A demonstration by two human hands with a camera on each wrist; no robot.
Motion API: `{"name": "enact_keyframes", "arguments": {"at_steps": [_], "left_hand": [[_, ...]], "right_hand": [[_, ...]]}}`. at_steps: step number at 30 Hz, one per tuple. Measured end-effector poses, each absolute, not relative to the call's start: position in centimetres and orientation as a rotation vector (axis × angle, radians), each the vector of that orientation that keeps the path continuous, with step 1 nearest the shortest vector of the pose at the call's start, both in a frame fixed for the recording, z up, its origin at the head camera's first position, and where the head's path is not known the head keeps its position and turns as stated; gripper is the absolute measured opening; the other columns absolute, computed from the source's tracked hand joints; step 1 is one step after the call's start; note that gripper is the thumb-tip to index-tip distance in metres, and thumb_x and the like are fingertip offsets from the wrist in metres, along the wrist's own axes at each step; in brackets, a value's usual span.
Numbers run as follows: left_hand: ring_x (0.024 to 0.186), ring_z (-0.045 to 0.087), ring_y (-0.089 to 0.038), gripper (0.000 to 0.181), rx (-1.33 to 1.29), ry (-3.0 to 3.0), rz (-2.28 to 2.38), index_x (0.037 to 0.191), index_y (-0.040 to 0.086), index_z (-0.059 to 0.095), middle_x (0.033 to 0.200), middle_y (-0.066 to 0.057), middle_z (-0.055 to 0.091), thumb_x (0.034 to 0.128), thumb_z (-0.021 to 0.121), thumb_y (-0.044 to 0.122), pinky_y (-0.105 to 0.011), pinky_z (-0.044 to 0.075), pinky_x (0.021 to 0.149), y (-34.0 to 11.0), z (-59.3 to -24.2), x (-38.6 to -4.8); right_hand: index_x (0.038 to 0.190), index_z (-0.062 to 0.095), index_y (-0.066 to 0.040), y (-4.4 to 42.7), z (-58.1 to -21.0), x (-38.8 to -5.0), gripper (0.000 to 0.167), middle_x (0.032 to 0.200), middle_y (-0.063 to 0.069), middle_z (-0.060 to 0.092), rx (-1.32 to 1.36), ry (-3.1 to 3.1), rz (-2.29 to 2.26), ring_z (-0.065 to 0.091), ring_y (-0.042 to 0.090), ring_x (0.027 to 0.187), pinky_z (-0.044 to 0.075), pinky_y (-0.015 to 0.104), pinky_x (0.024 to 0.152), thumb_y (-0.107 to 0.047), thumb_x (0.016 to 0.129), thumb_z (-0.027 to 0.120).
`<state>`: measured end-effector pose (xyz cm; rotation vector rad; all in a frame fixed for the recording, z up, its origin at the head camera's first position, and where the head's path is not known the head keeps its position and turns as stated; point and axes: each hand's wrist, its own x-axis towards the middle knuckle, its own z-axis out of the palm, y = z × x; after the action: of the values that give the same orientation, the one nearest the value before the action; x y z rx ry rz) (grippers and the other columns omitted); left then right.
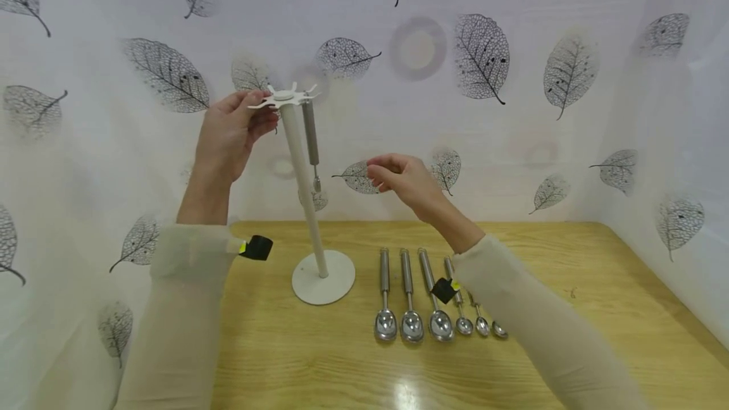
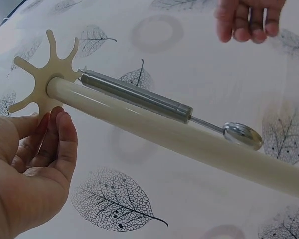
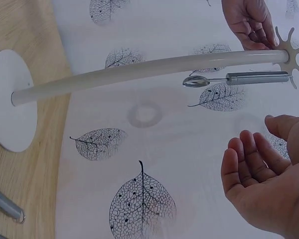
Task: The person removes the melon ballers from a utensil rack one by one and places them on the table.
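Observation:
A white stand (image 1: 303,188) with a round base and a star-shaped ring of hooks at its top stands upright on the table. At the hook ring (image 2: 42,82), my left hand (image 1: 230,131) pinches one of the arms between thumb and fingers. From another hook hangs a small metal scoop (image 2: 139,97), its handle up and its bowl down along the pole. My right hand (image 1: 407,182) is in the air to the right of the stand, fingers loosely bent and holding nothing. It is apart from the hanging scoop.
Several metal scoops (image 1: 411,324) lie in a row on the wooden table (image 1: 296,359), handles pointing away; the right sleeve partly covers the rightmost ones. Behind and around the table hangs a white curtain (image 1: 353,5) printed with leaves.

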<state>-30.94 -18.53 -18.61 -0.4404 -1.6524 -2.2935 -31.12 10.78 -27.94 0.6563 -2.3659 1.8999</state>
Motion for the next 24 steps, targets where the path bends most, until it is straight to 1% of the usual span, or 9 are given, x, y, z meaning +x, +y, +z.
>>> {"name": "enact_keyframes", "arguments": {"at_steps": [3,6,8,10,12,13,16,19,24], "left_hand": [[0.085,0.071,-0.018,0.016,-0.435,-1.655,-2.29,0.106,0.0,0.071,0.099,-0.01,0.072,0.1082,0.062,0.013,-0.022,0.061,0.076,-18.4,-18.6,-30.9],[0.084,0.07,-0.018,0.015,-0.443,-1.641,-2.299,0.106,0.0,0.071,0.098,-0.01,0.072,0.1081,0.062,0.013,-0.022,0.061,0.076,-18.2,-18.5,-30.9],[0.084,0.07,-0.018,0.015,-0.448,-1.638,-2.302,0.106,0.0,0.071,0.098,-0.01,0.072,0.108,0.063,0.013,-0.022,0.061,0.076,-18.1,-18.5,-30.9],[0.084,0.07,-0.018,0.015,-0.448,-1.637,-2.301,0.107,0.0,0.071,0.097,-0.01,0.072,0.1079,0.063,0.013,-0.022,0.061,0.076,-18.1,-18.5,-30.9],[0.085,0.07,-0.017,0.015,-0.437,-1.64,-2.298,0.108,0.001,0.071,0.097,-0.009,0.072,0.108,0.063,0.013,-0.022,0.061,0.076,-18.1,-18.6,-30.9],[0.085,0.07,-0.017,0.016,-0.435,-1.641,-2.296,0.108,0.001,0.071,0.097,-0.009,0.072,0.1081,0.062,0.014,-0.022,0.061,0.076,-18.1,-18.6,-30.8],[0.085,0.07,-0.017,0.016,-0.43,-1.642,-2.297,0.11,0.0,0.07,0.096,-0.009,0.072,0.1083,0.062,0.014,-0.022,0.061,0.076,-18.1,-18.6,-30.8],[0.086,0.07,-0.017,0.016,-0.435,-1.641,-2.3,0.11,0.001,0.07,0.097,-0.009,0.072,0.1083,0.062,0.015,-0.021,0.061,0.077,-18.1,-18.7,-30.8],[0.086,0.07,-0.017,0.017,-0.442,-1.643,-2.294,0.109,0.001,0.071,0.096,-0.009,0.072,0.1079,0.063,0.015,-0.022,0.061,0.077,-18.1,-18.8,-30.9]], "right_hand": [[0.134,0.067,0.001,9.5,-27.2,-31.7,0.031,0.119,0.017,0.071,0.68,-2.295,1.99,0.065,0.038,0.112,0.058,0.038,0.093,-0.017,0.109,0.064],[0.133,0.066,0.004,8.1,-26.5,-32.0,0.03,0.118,0.017,0.071,0.695,-2.219,2.065,0.066,0.037,0.109,0.059,0.038,0.092,-0.012,0.108,0.064],[0.134,0.066,0.006,7.4,-26.1,-32.2,0.031,0.117,0.017,0.071,0.704,-2.18,2.095,0.067,0.033,0.105,0.059,0.039,0.093,-0.009,0.108,0.064],[0.135,0.065,0.007,6.7,-25.9,-32.3,0.032,0.118,0.017,0.071,0.715,-2.149,2.117,0.067,0.027,0.102,0.058,0.044,0.097,-0.008,0.107,0.065],[0.136,0.064,0.007,6.2,-25.7,-32.4,0.032,0.121,0.018,0.071,0.727,-2.127,2.129,0.067,0.023,0.101,0.056,0.049,0.1,-0.008,0.107,0.065],[0.136,0.064,0.007,5.9,-25.6,-32.4,0.033,0.122,0.018,0.071,0.729,-2.121,2.136,0.067,0.022,0.101,0.056,0.049,0.101,-0.008,0.107,0.065],[0.137,0.063,0.008,5.0,-25.3,-32.7,0.033,0.125,0.02,0.07,0.746,-2.1,2.155,0.067,0.022,0.104,0.057,0.046,0.101,-0.007,0.107,0.064],[0.138,0.062,0.009,4.0,-25.2,-32.9,0.035,0.13,0.02,0.069,0.754,-2.084,2.183,0.067,0.025,0.11,0.057,0.039,0.1,-0.005,0.107,0.064],[0.142,0.059,0.01,2.8,-25.1,-33.3,0.037,0.138,0.024,0.065,0.778,-1.987,2.299,0.064,0.034,0.124,0.053,0.039,0.107,-0.003,0.107,0.063]]}}
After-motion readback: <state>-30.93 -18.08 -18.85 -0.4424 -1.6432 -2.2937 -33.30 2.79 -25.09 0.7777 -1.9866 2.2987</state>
